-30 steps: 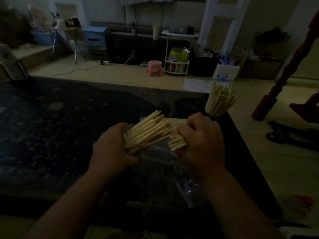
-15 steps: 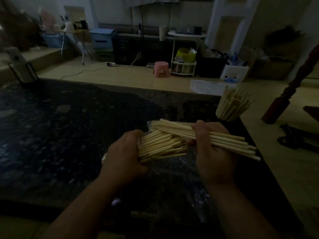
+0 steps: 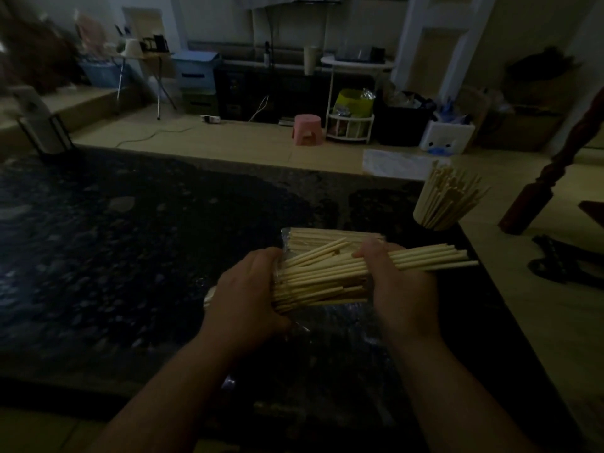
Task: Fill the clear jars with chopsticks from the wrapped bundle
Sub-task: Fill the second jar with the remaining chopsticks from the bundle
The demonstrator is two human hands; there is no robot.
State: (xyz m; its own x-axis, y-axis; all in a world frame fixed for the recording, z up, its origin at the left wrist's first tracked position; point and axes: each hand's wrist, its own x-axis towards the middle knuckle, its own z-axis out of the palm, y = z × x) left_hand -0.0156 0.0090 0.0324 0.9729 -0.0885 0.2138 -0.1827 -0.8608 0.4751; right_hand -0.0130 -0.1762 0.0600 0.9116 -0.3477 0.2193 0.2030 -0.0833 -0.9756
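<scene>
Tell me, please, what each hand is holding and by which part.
Left hand grips the wrapped bundle at its left end; right hand grips loose chopsticks near their middle.

Single view: wide-angle camera worn on head, facing forward and down from person's eye height. Bare forearms enter from bottom edge. Left hand (image 3: 245, 295) and right hand (image 3: 405, 289) sit close under lens at lower centre, both gripping pale wooden chopsticks (image 3: 320, 276). Dark speckled stone tabletop (image 3: 130, 240) fills middle band. Tan tiled floor (image 3: 228, 138) lies beyond its far edge. Small pink plastic stool (image 3: 306, 128) stands well off, in upper third.
</scene>
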